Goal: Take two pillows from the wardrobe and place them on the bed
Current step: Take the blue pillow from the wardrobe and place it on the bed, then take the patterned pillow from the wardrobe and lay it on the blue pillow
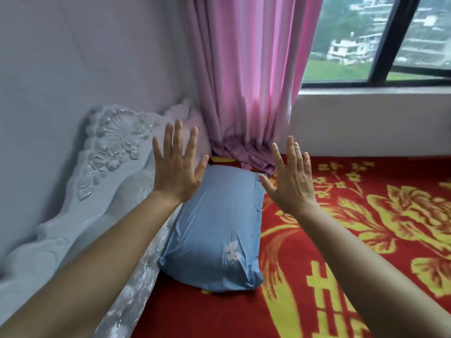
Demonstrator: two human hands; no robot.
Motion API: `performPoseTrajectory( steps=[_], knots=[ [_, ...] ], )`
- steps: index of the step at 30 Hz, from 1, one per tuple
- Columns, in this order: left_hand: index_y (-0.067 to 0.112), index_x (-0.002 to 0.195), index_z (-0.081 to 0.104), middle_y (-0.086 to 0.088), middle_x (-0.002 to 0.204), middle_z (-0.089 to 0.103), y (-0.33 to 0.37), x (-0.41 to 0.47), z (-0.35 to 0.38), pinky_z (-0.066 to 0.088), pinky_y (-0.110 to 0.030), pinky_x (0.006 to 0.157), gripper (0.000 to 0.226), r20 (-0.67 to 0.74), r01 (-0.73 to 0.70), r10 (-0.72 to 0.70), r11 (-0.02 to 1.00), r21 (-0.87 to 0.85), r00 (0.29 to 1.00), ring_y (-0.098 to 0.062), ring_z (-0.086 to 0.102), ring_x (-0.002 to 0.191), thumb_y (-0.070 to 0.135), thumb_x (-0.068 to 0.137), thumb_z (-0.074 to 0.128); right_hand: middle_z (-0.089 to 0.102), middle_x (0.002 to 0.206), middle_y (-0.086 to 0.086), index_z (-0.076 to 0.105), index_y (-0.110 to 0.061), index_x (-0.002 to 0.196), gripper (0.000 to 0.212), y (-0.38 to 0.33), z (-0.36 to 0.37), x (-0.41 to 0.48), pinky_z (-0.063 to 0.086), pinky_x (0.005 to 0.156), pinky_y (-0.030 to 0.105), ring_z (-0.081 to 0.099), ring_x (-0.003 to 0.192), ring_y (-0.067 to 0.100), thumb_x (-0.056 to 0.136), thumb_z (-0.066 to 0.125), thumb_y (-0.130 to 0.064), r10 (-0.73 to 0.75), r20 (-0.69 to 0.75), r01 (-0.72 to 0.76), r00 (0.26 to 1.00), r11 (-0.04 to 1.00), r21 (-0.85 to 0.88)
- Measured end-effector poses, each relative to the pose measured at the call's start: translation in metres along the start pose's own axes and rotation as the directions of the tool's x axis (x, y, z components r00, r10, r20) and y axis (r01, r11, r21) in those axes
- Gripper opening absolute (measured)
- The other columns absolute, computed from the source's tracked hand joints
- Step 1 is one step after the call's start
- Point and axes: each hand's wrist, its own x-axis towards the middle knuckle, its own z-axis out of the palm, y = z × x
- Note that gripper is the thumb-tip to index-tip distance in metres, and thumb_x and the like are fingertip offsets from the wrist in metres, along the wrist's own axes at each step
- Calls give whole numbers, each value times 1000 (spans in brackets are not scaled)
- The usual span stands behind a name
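Note:
A light blue pillow (217, 228) with a small white flower stitched on it lies on the bed (366, 240), which is covered by a red blanket with yellow flowers. The pillow rests lengthwise against the white carved headboard (105, 167). My left hand (177, 164) hovers above the pillow's far left corner, palm down, fingers spread, holding nothing. My right hand (290, 181) hovers above the pillow's far right corner, also spread and empty. Neither hand touches the pillow. Only one pillow is in view.
A pink curtain (244, 81) hangs in the corner and bunches on the bed just past the pillow. A window (390, 45) with a dark frame sits above the white wall along the bed's far side. The wardrobe is out of view.

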Motion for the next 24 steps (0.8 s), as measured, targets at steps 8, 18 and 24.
performPoseTrajectory(
  steps=[8, 18, 24],
  knots=[
    [17, 155, 12, -19, 162, 1, 102, -123, -55, 9, -67, 114, 72, 127, 245, -261, 961, 130, 957, -38, 1, 149, 53, 94, 27, 2, 165, 20, 14, -20, 158, 85, 77, -54, -81, 14, 122, 57, 9, 152, 36, 92, 49, -60, -235, 44, 233, 971, 971, 50],
    [20, 155, 6, -18, 162, 0, 167, -195, -180, 8, -65, 115, 72, -31, 345, -347, 910, 231, 937, -36, -1, 149, 54, 95, 28, 2, 165, 20, 4, -18, 158, 95, 76, -147, -121, 14, 121, 58, 9, 152, 36, 88, 56, -57, -302, -25, 303, 953, 942, 148],
    [20, 155, 7, -17, 162, -3, 212, -286, -224, 6, -65, 115, 71, -87, 404, -394, 892, 205, 915, -35, -3, 149, 53, 97, 29, -1, 165, 18, 4, -21, 159, 93, 63, -193, -187, 13, 121, 58, 7, 153, 35, 89, 53, -59, -415, -50, 418, 908, 896, 152]
  ],
)
